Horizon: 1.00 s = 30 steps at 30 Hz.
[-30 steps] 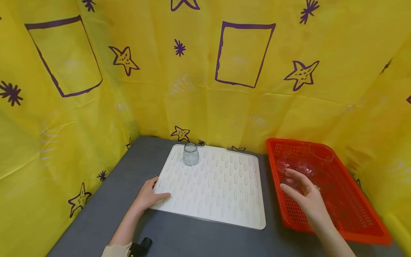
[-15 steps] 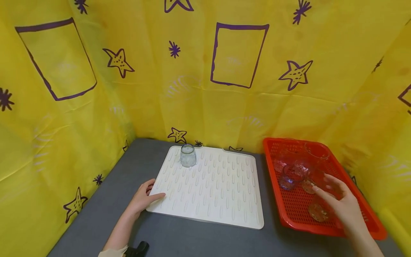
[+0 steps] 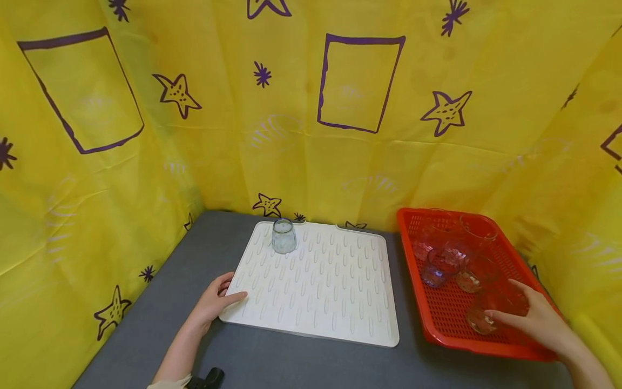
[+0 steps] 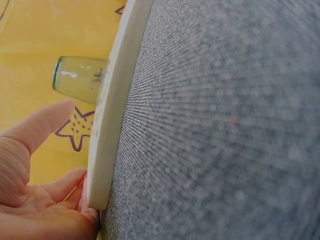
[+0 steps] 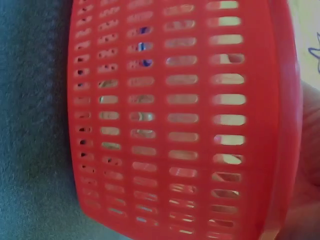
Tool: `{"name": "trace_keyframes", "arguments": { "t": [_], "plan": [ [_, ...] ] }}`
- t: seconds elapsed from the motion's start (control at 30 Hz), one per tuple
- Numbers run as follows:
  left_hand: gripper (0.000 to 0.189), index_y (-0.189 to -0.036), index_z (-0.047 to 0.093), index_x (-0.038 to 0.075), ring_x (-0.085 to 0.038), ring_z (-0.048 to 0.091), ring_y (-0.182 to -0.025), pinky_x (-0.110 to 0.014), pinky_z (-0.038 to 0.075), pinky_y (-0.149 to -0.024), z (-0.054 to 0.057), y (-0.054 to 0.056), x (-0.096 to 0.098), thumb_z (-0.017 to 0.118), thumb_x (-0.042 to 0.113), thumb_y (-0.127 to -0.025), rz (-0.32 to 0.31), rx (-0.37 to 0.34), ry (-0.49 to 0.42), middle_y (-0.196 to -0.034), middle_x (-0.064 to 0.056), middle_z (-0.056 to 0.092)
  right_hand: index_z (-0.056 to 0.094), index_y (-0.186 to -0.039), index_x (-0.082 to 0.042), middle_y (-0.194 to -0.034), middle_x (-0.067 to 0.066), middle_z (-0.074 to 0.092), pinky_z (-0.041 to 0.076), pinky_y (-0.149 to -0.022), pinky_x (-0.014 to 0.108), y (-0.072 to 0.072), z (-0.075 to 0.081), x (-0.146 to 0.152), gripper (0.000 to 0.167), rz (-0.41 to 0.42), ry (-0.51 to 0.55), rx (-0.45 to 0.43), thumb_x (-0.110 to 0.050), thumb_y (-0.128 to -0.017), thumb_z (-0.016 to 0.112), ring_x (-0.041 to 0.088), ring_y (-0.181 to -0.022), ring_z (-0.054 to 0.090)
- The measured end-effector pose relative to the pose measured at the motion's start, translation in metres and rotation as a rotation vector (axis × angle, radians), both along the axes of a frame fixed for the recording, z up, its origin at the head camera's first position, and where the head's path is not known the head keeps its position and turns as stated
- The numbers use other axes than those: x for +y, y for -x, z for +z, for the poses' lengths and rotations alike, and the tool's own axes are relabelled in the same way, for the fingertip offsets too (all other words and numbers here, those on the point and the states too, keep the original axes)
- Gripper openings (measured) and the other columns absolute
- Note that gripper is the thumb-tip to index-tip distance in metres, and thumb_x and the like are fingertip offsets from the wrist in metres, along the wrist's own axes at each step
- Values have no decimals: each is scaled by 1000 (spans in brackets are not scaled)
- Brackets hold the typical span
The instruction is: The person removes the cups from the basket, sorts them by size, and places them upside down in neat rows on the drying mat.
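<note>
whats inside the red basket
Several clear glasses and one purplish glass. The right hand covers part of the red basket, so anything beneath the hand cannot be seen.

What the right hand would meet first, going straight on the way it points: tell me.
The right hand would probably meet the clear drinking glass nearest it in the red plastic basket; depth is unclear, so they may already touch.

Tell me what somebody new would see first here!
Probably the yellow sheet with purple-outlined starfish, across the back. Next, the red basket of glasses on the right, with the right hand in it. Then one glass alone on the white mat, toward its far left corner.
</note>
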<state>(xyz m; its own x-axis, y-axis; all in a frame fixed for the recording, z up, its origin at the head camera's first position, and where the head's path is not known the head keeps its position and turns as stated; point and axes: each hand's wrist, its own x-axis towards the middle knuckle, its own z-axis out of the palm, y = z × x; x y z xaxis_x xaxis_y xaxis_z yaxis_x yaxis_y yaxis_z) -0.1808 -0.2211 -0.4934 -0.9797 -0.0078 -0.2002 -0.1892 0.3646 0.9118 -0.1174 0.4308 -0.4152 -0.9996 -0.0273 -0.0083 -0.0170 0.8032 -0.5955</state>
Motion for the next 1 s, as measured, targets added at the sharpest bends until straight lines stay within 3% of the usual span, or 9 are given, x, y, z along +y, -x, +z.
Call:
{"name": "trace_keyframes", "arguments": {
  "t": [0.2, 0.4, 0.67, 0.87, 1.0],
  "plan": [
    [85, -146, 29, -7, -34, 44, -122, -35, 42, -96, 1, -1, 0, 80, 16, -81, 14, -4, -2, -136, -24, 41, 16, -141, 21, -133, 52, 23, 36, -83, 71, 3, -1, 2, 95, 22, -82, -90, -31, -86, 73, 64, -115, 32],
    [84, -146, 32, -5, -34, 45, -122, -42, 41, -98, 0, -2, -1, 81, 17, -80, 14, -9, 9, -136, -23, 42, 17, -140, 20, -134, 48, 25, 43, -83, 63, 5, -3, 5, 92, 25, -75, -194, -35, -89, 69, 60, -115, 37],
    [84, -145, 32, -5, -35, 45, -122, -41, 41, -98, 2, -2, 1, 80, 17, -81, 10, -5, 19, -136, -24, 42, 24, -137, 20, -131, 47, 33, 45, -82, 58, 3, -8, 3, 88, 28, -89, -180, -34, -87, 72, 57, -113, 42],
    [84, -146, 32, -5, -34, 44, -121, -43, 39, -99, 3, -3, 1, 80, 18, -81, 10, -5, 32, -136, -24, 42, 30, -135, 19, -124, 42, 46, 48, -73, 38, 3, -9, 0, 84, 39, -88, -147, -30, -85, 76, 51, -108, 50],
    [83, -145, 33, -4, -33, 44, -121, -44, 39, -100, 2, -3, 1, 80, 18, -81, 13, -6, 37, -135, -23, 43, 31, -135, 18, -121, 41, 49, 47, -72, 38, 3, -9, -1, 83, 31, -80, -155, -30, -85, 76, 49, -107, 52]
  ]
}}
